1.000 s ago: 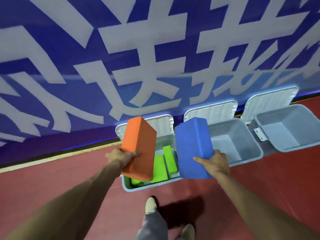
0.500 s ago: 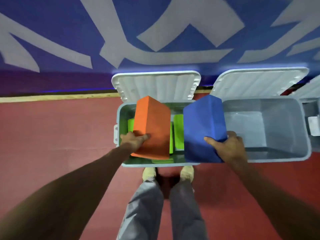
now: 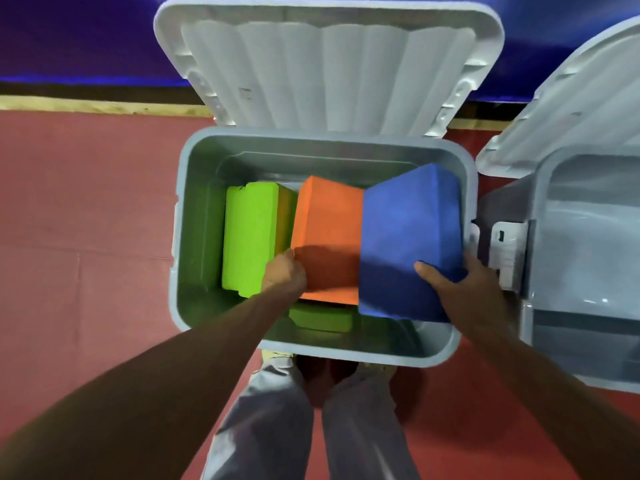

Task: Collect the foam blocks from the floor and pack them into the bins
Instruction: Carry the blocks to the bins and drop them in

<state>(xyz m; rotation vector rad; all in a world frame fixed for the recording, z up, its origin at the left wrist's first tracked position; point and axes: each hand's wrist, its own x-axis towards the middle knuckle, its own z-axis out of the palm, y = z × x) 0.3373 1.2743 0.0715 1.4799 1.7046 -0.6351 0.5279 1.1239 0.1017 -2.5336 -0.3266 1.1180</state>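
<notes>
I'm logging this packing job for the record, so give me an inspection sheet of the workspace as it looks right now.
Surface: red floor, seam lines visible.
Job's things: grey bin open, lid tipped back; green blocks inside; orange block and blue block side by side in its opening; second bin open at right.
Clutter: nothing seen.
Hands: left hand grips orange block; right hand grips blue block.
Cables: nothing seen.
Surroundings: blue wall, pale strip at its base; person's grey trousers below.

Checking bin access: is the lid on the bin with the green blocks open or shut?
Open. The lid stands tipped back behind the bin, interior fully exposed.
</notes>
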